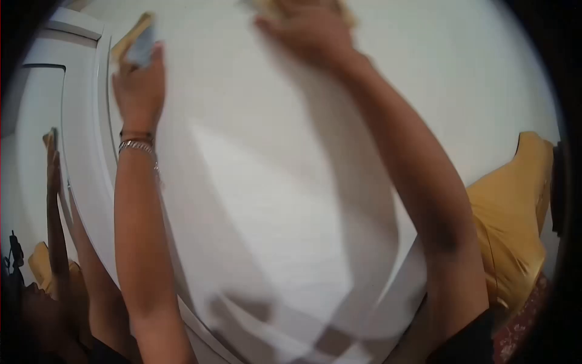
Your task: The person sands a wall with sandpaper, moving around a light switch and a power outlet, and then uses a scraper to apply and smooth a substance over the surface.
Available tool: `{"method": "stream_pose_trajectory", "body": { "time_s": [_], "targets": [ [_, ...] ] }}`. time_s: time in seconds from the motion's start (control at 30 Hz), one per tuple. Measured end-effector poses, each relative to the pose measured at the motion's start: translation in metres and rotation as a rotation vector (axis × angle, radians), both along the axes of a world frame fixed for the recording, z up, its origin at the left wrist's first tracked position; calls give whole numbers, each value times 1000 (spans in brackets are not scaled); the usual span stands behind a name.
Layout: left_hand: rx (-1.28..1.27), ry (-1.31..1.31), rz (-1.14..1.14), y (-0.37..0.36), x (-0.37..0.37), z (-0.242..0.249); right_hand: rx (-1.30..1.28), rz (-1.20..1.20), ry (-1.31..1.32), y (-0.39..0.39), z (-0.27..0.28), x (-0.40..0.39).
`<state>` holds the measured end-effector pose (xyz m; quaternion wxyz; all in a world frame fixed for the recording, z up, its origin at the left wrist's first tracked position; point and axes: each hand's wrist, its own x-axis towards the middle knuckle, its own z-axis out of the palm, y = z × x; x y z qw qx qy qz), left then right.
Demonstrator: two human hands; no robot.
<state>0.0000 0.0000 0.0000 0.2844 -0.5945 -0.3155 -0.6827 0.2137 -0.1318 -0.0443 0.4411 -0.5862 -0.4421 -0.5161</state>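
Observation:
My left hand [140, 85] is raised at the upper left, its fingers closed around a flat yellow and grey-blue piece [140, 45] that looks like a folded cloth or a sponge pad. A chain bracelet and a dark band circle that wrist. At the top edge, partly cut off, my right hand [312, 30] is blurred and lies over a yellowish cloth-like piece [348, 15] against the pale wall [242, 158]. Its fingers are bent over this piece, which shows only at the hand's edges.
A white door-like frame [82, 121] with a mirror-like panel [36, 182] stands at the left and reflects a person's raised arms. Yellow fabric [509, 212] hangs or lies at the right, above a red patterned fabric [515, 327]. Arm shadows fall across the wall.

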Motion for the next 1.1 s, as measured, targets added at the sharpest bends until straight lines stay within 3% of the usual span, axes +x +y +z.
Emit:
{"method": "stream_pose_trajectory", "body": {
  "time_s": [0.03, 0.07, 0.13, 0.17, 0.2, 0.23, 0.27, 0.3, 0.37, 0.43, 0.47, 0.5, 0.53, 0.57, 0.6, 0.67, 0.7, 0.83, 0.9, 0.93, 0.97, 1.0, 1.07, 1.1],
  "targets": [
    [-221, -19, -68, -1, -8, -12, 172, 89, 91, -10, -16, 25],
    [15, -92, -153, -8, -4, -34, 169, 123, 330, -27, -21, 48],
    [-124, -123, -129, -55, -16, -44, 828, -183, 52, -36, -35, 114],
    [-231, -169, -109, -77, -18, -44, 860, -176, 13, -47, -22, 108],
    [-297, -35, -101, -62, -1, -51, 560, -105, 283, -31, -60, 105],
    [131, 127, -14, -52, 25, -36, 397, 17, 549, -22, -74, 94],
    [495, 172, 50, -42, 37, -39, 140, 99, 578, -20, -60, 52],
    [412, 281, 36, -60, 63, -49, 404, -77, 342, -8, -51, 24],
    [449, 361, -14, -94, 97, -73, 423, 84, -182, 0, -49, 10],
    [376, 271, -143, -83, 88, -80, 313, 151, -272, -7, -58, 28],
    [191, 201, -194, -68, 65, -84, 247, 222, -314, -6, -64, 33],
    [23, 85, -242, -41, 27, -90, 329, 4, -149, 10, -57, 44],
    [-175, -70, -297, -24, -4, -90, 466, 37, 95, 32, -40, 76],
    [-382, -193, -354, -26, -17, -96, 529, 121, 317, 7, -59, 88],
    [-382, -192, -346, -22, -19, -102, 657, -31, 385, 3, -71, 94],
    [90, -189, 301, -9, -15, -109, 618, -69, 405, 18, -72, 67],
    [198, -174, 258, -14, -3, -111, 573, -116, 416, 27, -70, 50],
    [267, 164, 135, -46, 31, -125, 306, 109, -250, 48, -75, -45],
    [352, 166, -33, -45, 18, -123, 179, 270, -480, 35, -91, -48],
    [267, 74, -21, -41, 8, -121, 199, 220, -443, 29, -93, -36],
    [179, -19, -5, -38, -2, -121, 226, 105, -276, 19, -94, -18],
    [-49, -143, -81, -35, -12, -125, 365, 148, -47, 19, -93, 9],
    [4, -197, 2, -31, -11, -137, 516, -52, 309, 2, -100, 60],
    [59, -242, 83, -28, -7, -141, 626, -32, 380, 2, -109, 73]
  ]
}}
